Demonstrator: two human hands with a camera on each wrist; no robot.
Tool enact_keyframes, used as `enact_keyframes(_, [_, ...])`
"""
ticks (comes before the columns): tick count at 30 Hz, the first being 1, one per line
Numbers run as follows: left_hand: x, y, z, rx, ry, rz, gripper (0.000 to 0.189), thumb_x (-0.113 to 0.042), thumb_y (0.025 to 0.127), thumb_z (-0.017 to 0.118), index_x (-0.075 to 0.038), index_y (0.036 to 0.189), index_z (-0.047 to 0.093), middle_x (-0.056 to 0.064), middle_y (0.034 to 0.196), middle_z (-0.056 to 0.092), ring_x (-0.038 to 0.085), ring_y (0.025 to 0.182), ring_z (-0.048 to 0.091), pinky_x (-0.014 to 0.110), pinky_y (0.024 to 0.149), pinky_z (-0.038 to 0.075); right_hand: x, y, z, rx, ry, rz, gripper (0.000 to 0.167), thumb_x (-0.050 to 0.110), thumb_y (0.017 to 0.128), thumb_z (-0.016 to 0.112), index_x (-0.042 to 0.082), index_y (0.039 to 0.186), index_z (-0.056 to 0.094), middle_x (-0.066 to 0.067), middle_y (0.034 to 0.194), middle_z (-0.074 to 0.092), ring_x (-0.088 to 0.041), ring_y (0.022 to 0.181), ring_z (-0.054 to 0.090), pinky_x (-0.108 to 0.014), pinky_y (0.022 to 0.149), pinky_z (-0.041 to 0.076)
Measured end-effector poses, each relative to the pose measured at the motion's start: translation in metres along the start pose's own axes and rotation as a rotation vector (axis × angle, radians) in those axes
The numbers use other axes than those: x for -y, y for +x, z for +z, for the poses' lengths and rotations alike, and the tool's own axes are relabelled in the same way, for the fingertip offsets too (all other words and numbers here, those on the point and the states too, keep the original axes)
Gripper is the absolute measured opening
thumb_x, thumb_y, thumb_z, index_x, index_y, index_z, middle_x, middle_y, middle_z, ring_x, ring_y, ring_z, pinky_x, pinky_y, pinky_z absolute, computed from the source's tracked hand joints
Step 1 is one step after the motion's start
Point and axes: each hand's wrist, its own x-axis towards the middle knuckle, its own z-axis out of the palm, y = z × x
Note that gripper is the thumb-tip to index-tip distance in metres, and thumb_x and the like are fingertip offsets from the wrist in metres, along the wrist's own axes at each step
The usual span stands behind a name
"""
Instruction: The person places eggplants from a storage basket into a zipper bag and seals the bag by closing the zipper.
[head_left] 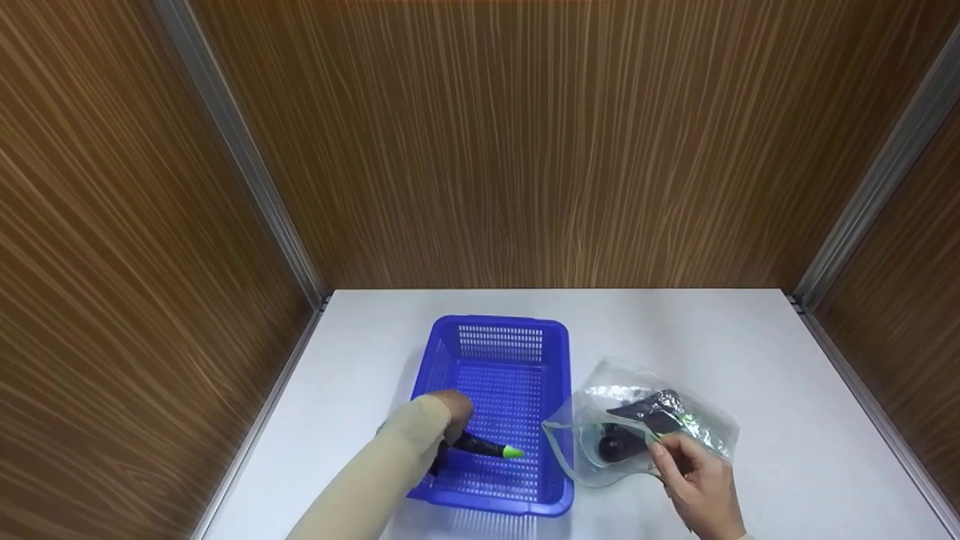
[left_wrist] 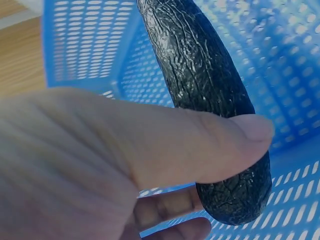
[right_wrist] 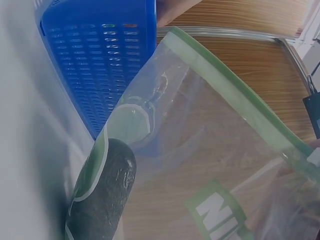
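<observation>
My left hand (head_left: 454, 411) reaches down into a blue plastic basket (head_left: 556, 390) and holds a dark eggplant (head_left: 480, 445) with a bright green tip. In the left wrist view the thumb lies across the wrinkled black eggplant (left_wrist: 200, 65), with fingers on its far side. My right hand (head_left: 701, 480) pinches the rim of a clear zip bag (head_left: 592, 472) between thumb and finger. Inside the bag lie dark eggplants (head_left: 616, 445), one rounded end near the mouth. The right wrist view shows the bag's green zip strip (right_wrist: 240, 97) and an eggplant (right_wrist: 107, 187) within.
The basket stands on a white table (head_left: 352, 337), with the bag close on its right. Wood-grain panels (head_left: 555, 150) rise behind and at both sides, with metal strips (head_left: 247, 142) at the corners. A dark tag (right_wrist: 313, 112) hangs at the right wrist view's edge.
</observation>
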Motion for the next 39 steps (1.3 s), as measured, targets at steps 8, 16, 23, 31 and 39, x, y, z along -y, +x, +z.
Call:
enact_keyframes(8, [0.013, -0.016, -0.009, -0.09, -0.211, 0.002, 0.029, 0.001, 0.06, 0.085, -0.013, 0.075, 0.064, -0.005, 0.071, 0.057, 0.013, 0.068, 0.051, 0.026, 0.064, 0.05, 0.001, 0.0, 0.0, 0.002, -0.026, 0.004, 0.009, 0.008, 0.087, 0.069, 0.003, 0.08, 0.067, 0.008, 0.065, 0.059, -0.009, 0.054, 0.053, -0.016, 0.048, 0.042])
enact_keyframes(16, [0.018, -0.034, -0.012, -0.205, -0.301, 0.069, 0.03, -0.006, 0.059, 0.087, -0.014, 0.081, 0.067, -0.006, 0.075, 0.059, 0.013, 0.074, 0.055, 0.028, 0.071, 0.05, 0.003, 0.0, -0.001, 0.0, -0.042, 0.012, 0.01, 0.004, 0.087, 0.068, 0.009, 0.078, 0.067, 0.008, 0.062, 0.058, -0.009, 0.051, 0.052, -0.016, 0.046, 0.04])
enact_keyframes(23, [0.024, -0.047, -0.013, -0.259, -0.38, 0.105, 0.031, -0.011, 0.061, 0.088, -0.015, 0.081, 0.065, -0.007, 0.075, 0.059, 0.013, 0.073, 0.055, 0.029, 0.072, 0.049, 0.005, 0.0, -0.003, -0.004, -0.04, 0.003, 0.011, 0.004, 0.087, 0.068, 0.009, 0.078, 0.066, 0.007, 0.06, 0.057, -0.009, 0.049, 0.051, -0.016, 0.045, 0.04])
enact_keyframes(31, [0.026, -0.059, -0.014, -0.318, -0.394, 0.155, 0.03, -0.014, 0.064, 0.088, -0.013, 0.083, 0.065, -0.006, 0.075, 0.06, 0.011, 0.072, 0.054, 0.029, 0.073, 0.048, 0.007, 0.001, -0.005, -0.022, -0.028, -0.007, 0.011, 0.003, 0.086, 0.069, 0.008, 0.077, 0.066, 0.007, 0.058, 0.056, -0.009, 0.048, 0.049, -0.016, 0.044, 0.039])
enact_keyframes(39, [0.017, -0.074, -0.017, -0.371, -0.399, 0.198, 0.028, -0.021, 0.067, 0.087, -0.016, 0.084, 0.064, -0.007, 0.076, 0.06, 0.01, 0.073, 0.053, 0.029, 0.075, 0.047, 0.011, 0.0, -0.005, -0.011, -0.068, 0.057, 0.012, 0.007, 0.088, 0.069, 0.012, 0.077, 0.065, 0.006, 0.06, 0.057, -0.01, 0.049, 0.05, -0.017, 0.044, 0.039])
